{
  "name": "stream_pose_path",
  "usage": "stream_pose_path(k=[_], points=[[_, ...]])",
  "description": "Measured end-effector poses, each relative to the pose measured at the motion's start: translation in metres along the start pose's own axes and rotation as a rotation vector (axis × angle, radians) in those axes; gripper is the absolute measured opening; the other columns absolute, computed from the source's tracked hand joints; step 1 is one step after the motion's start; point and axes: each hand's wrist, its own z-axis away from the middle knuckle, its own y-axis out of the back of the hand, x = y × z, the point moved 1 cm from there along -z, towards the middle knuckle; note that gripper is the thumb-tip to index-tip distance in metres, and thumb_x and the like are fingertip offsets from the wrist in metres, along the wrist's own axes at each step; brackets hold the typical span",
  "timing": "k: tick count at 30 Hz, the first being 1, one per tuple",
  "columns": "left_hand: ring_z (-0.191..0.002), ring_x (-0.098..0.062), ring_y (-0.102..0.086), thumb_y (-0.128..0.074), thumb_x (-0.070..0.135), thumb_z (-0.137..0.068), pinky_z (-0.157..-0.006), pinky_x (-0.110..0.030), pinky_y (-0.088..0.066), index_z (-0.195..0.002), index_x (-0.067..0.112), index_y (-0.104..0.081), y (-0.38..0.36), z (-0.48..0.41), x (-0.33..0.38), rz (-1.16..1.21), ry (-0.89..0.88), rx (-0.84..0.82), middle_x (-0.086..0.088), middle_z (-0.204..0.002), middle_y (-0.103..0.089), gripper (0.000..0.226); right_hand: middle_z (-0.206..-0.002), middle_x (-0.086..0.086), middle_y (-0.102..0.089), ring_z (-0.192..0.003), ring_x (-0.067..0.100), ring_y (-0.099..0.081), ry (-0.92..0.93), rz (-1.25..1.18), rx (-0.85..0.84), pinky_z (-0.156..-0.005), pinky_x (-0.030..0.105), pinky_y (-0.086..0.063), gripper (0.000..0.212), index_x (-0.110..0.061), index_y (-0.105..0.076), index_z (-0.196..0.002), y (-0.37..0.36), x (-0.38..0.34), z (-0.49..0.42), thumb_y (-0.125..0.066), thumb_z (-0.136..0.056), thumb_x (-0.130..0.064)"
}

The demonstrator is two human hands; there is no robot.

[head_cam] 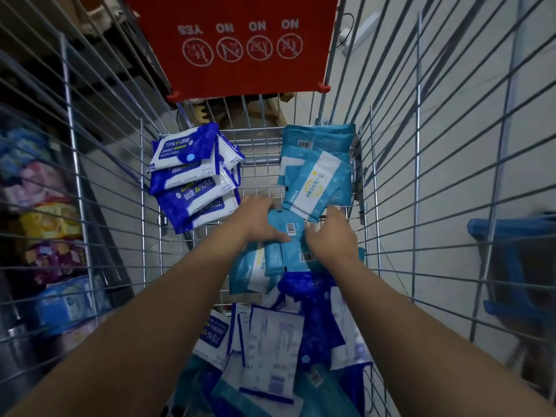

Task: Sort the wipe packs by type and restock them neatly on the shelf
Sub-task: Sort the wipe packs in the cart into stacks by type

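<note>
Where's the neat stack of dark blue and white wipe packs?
Head view: the dark blue and white stack lies in the far left corner of the metal wire cart, opposite the light blue pile.

I see a free lane down the middle of the cart; dark-blue packs block its far-left corner, light-blue packs its far-right.
</note>
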Motion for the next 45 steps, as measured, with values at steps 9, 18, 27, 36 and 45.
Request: stream_pose_path(k=[9, 18, 27, 36, 45], points=[[-0.112, -0.019, -0.055, -0.082, 0.023, -0.074, -0.099, -0.036, -0.045, -0.136, 0.019, -0.044, 0.000, 0.007, -0.009, 0.250, -0.020, -0.177, 0.001, -0.125, -0.056, 0.073, -0.096, 0.006, -0.057, -0.097, 0.026, -0.054, 0.248, 0.317, -0.014, -0.086, 0.033, -0.035, 0.022, -0.012, -0.061, -0.092, 0.002, 0.013, 0.018, -0.048, -0.090, -0.029], [-0.089, -0.020, -0.065, -0.076, 0.003, -0.077, -0.071, -0.030, -0.055, -0.112, 0.013, -0.055, -0.020, 0.033, -0.006, 0.929, 0.224, -0.038, -0.008, -0.109, -0.067, 0.042, -0.099, -0.003, -0.058, -0.101, 0.019, -0.044, 0.208, 0.345, -0.273, -0.091, 0.037, -0.025, 0.037, -0.026, -0.048, -0.088, 0.013, 0.011, 0.018, -0.068, -0.074, -0.053], [-0.087, -0.012, -0.068, -0.079, 0.001, -0.071, -0.070, -0.029, -0.057, -0.116, 0.014, -0.057, 0.057, 0.048, 0.012, 0.917, 0.061, 0.178, 0.001, -0.103, -0.069, 0.051, -0.064, -0.003, -0.053, -0.066, 0.009, -0.046, -0.086, -0.270, -0.141, -0.091, 0.035, -0.028, 0.023, -0.018, -0.053, -0.066, 0.015, 0.017, 0.031, -0.063, -0.084, -0.029], [-0.095, -0.025, -0.066, -0.077, -0.001, -0.074, -0.089, -0.044, -0.054, -0.098, 0.012, -0.058, 0.017, 0.003, 0.044, 1.218, 0.127, 0.326, -0.008, -0.106, -0.068, 0.033, -0.099, 0.009, -0.067, -0.094, 0.029, -0.064, -0.287, -1.032, 0.062, -0.082, 0.045, -0.051, 0.033, -0.018, -0.062, -0.095, 0.017, -0.018, 0.021, -0.048, -0.076, -0.042], [-0.135, -0.025, -0.035, -0.091, 0.024, -0.058, -0.107, -0.042, -0.036, -0.151, 0.019, 0.009, -0.015, -0.010, 0.027, 0.434, 0.044, 0.420, -0.009, -0.151, -0.027, 0.136, -0.108, 0.006, -0.058, -0.097, 0.025, -0.057, -0.367, -0.621, 0.030, -0.083, 0.035, -0.050, 0.058, -0.007, -0.046, -0.123, 0.009, 0.001, -0.008, -0.076, -0.073, -0.004]])
